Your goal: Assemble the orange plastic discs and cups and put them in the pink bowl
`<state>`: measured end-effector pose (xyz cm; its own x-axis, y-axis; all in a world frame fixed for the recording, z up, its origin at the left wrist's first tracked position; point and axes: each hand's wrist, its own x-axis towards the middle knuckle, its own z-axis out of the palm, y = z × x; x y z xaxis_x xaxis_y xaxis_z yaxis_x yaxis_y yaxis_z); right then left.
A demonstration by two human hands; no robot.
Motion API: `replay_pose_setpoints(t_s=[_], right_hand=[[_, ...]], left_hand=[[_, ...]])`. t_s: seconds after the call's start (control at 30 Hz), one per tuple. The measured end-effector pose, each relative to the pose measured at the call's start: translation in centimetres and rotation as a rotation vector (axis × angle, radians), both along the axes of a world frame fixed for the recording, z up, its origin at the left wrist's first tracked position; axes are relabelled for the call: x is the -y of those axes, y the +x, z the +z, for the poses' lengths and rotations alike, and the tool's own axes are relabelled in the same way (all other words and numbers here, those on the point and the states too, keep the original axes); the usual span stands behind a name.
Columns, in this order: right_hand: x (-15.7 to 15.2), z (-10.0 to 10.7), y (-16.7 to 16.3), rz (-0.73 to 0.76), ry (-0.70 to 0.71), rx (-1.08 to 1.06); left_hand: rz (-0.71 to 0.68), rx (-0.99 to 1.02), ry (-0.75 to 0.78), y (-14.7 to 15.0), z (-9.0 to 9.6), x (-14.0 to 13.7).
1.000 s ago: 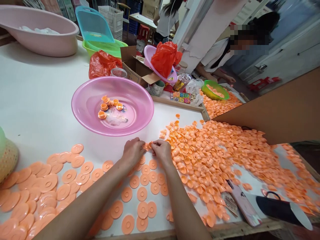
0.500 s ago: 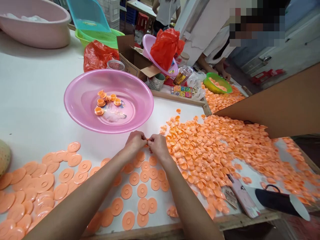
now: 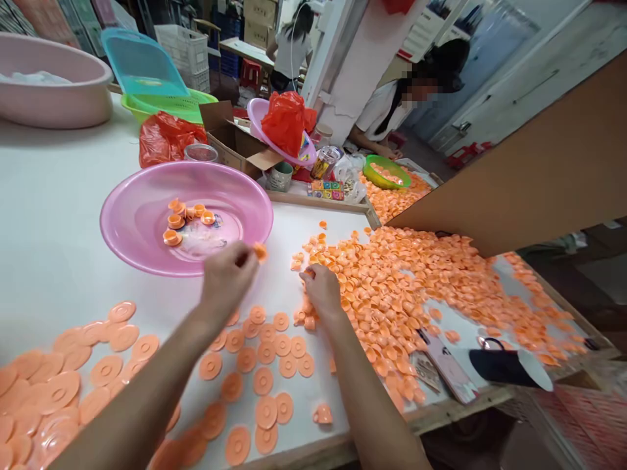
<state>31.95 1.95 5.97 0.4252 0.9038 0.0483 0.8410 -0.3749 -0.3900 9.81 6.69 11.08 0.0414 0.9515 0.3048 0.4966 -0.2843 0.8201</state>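
Observation:
My left hand (image 3: 228,277) is lifted by the near rim of the pink basin (image 3: 117,245), its fingers closed on a small orange toy cup piece (image 3: 260,251). Whether a saucer is joined to that piece is unclear. At the left edge of a heap of small orange toy cups (image 3: 392,281), my right hand (image 3: 323,290) pinches a cup, mostly hidden by the fingers. Several orange cups on saucers (image 3: 172,237) lie inside the basin. Flat round orange saucers (image 3: 263,380) are spread over the white table below my hands, with more at the left.
A brown cardboard panel (image 3: 519,156) rises behind the heap. A phone (image 3: 448,365) and a black-and-white visor-like item (image 3: 509,369) lie at the right. Beyond are an open box (image 3: 235,147), red bags (image 3: 169,140) and a person (image 3: 379,121) beside a green bowl (image 3: 386,173).
My hands, together at a small orange piece before, have parted. The left moved up and left toward the basin with the piece; the right moved to the heap's edge. The view has shifted.

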Motion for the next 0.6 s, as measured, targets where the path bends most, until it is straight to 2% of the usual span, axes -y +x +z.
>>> replay_pose_setpoints(t_s=[0.07, 0.13, 0.17, 0.23, 0.3, 0.37, 0.47, 0.6], right_hand=[[-0.1, 0.1, 0.3, -0.007, -0.061, 0.083], [0.0, 0.2, -0.1, -0.014, -0.062, 0.110], [0.2, 0.2, -0.6, -0.013, -0.035, 0.091], [0.7, 0.2, -1.8, 0.011, 0.022, -0.066], [1.4, -0.2, -3.2, 0.047, 0.033, -0.386], [1.9, -0.8, -4.4, 0.044, -0.007, -0.681], [2.2, -1.8, -5.2, -0.002, -0.023, -0.818], [1.8, -2.0, -5.1, 0.000, -0.021, -0.819]], left_hand=[[0.213, 0.030, 0.069, -2.7, 2.2, -1.8], [0.318, 0.021, 0.120, -4.8, 3.2, -2.5], [0.288, 0.007, 0.140, -5.4, 3.1, -2.2], [0.052, -0.042, 0.110, -5.4, 1.7, -0.5], [-0.261, -0.155, -0.037, -4.1, -0.9, 1.8], [-0.406, -0.326, -0.201, -2.3, -3.8, 3.6], [-0.376, -0.457, -0.304, 0.0, -6.6, 3.9], [-0.341, -0.419, -0.319, 1.0, -7.3, 2.2]])
